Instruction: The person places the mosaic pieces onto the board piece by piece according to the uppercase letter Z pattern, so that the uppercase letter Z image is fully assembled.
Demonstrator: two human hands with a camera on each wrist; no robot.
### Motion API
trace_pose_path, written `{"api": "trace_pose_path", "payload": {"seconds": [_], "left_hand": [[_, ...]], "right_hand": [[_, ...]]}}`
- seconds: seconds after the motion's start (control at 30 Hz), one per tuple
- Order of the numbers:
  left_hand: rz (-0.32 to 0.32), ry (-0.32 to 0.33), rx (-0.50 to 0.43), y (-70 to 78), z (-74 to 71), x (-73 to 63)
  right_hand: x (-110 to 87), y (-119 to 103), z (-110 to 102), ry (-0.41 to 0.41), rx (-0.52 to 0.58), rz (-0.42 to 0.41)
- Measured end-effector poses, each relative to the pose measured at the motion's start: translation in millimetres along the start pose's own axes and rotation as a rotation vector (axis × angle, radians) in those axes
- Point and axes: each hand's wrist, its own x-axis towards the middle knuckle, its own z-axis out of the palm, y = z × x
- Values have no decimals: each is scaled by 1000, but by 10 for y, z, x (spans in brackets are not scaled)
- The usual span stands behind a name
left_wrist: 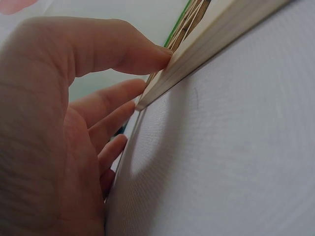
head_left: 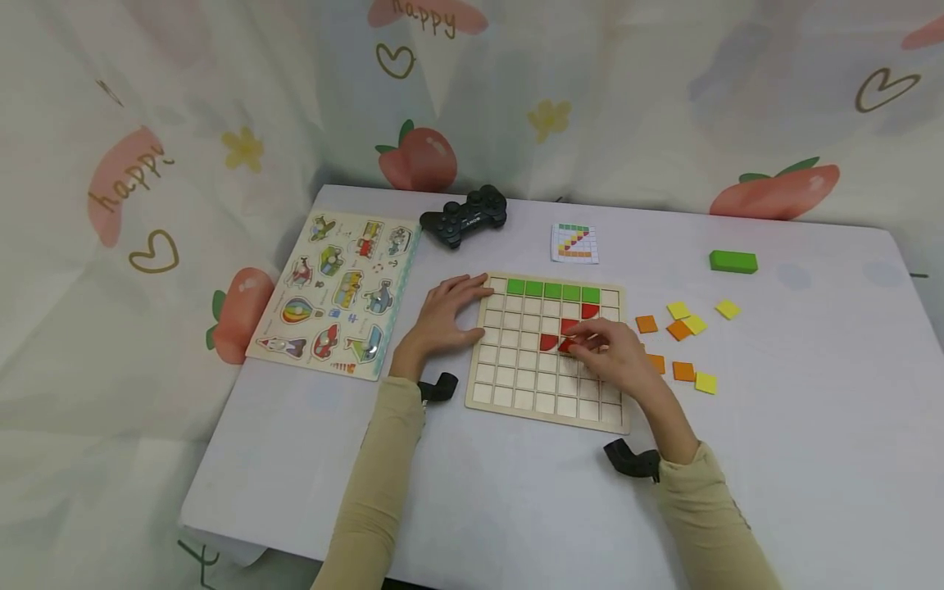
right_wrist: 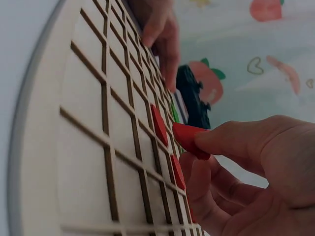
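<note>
A wooden grid board lies on the table. A row of green square tiles fills part of its far row, and several red tiles sit in cells below, some with a curved edge. My left hand rests at the board's left side, its thumb touching the wooden edge and its fingers spread loosely. Over the board's middle, my right hand pinches a red curved-edge tile between thumb and fingers, tilted above the grid, close to another red tile.
Loose orange tiles and yellow tiles lie right of the board. Behind are a pattern card, a black game controller and a green block. A picture puzzle board lies at the left.
</note>
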Motion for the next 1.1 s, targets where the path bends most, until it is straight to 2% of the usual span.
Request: {"api": "trace_pose_path", "payload": {"seconds": [0.13, 0.27, 0.47, 0.67, 0.8, 0.93, 1.03, 1.1], "left_hand": [[-3, -4, 2, 4, -5, 4], [-10, -12, 11, 2, 0, 8], [-8, -13, 13, -4, 5, 10], [-4, -12, 12, -12, -3, 14], [-6, -14, 8, 1, -18, 7], [-9, -16, 4, 6, -24, -2], [-8, -17, 1, 11, -22, -1], [-5, -16, 3, 14, -19, 1]], "right_hand": [[86, -113, 230, -58, -8, -38], [139, -214, 391, -84, -45, -41], [155, -262, 507, -51, -166, -52], [150, -267, 556, -41, -209, -82], [139, -256, 546, -14, -230, -83], [129, -197, 457, 24, -203, -78], [127, -107, 257, 125, -189, -34], [118, -24, 55, 223, -215, 35]]}}
